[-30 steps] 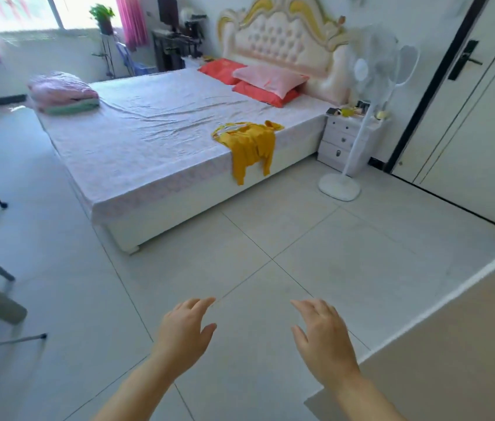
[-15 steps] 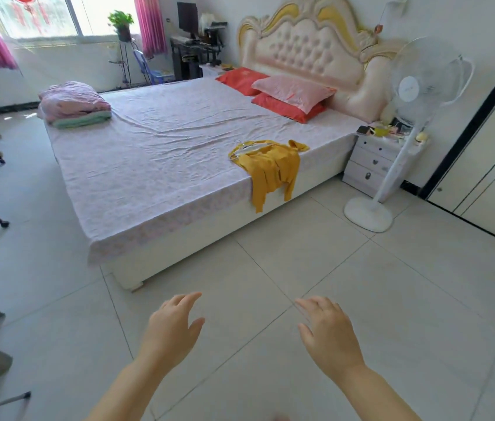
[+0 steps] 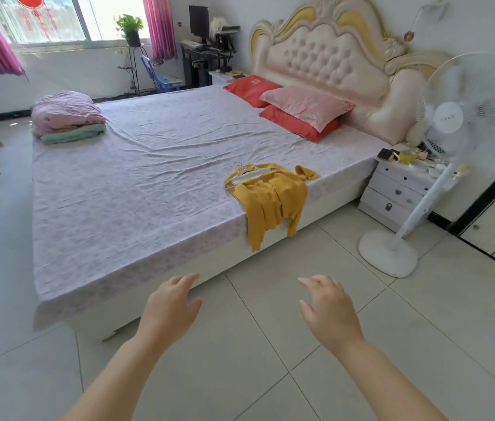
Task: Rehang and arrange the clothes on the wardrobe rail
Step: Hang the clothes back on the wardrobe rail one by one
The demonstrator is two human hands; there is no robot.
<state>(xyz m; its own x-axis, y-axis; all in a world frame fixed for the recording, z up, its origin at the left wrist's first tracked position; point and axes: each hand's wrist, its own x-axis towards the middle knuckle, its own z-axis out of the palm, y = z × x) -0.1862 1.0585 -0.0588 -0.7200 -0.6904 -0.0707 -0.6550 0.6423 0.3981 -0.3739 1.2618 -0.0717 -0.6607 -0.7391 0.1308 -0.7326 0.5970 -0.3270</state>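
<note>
Now the left grip (image 3: 169, 309) and right grip (image 3: 329, 312) hover low in the frame over the floor (image 3: 255, 363), fingers loosely spread, holding nothing. Right of centre, a yellow cardigan (image 3: 270, 197) on its hanger (image 3: 240, 174) lies draped over the near edge of the bed (image 3: 137, 189).

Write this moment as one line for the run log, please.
left hand: open, empty | right hand: open, empty | yellow garment: on bed, hanging over its edge | step: garment not yet picked up

Bright daylight came from the blown-out window (image 3: 49, 19) far beyond the left hand (image 3: 169, 308); shadows were faint. Beyond the right hand (image 3: 329, 311) the fan (image 3: 477, 95) was blurred; frame edges bowed.
</note>
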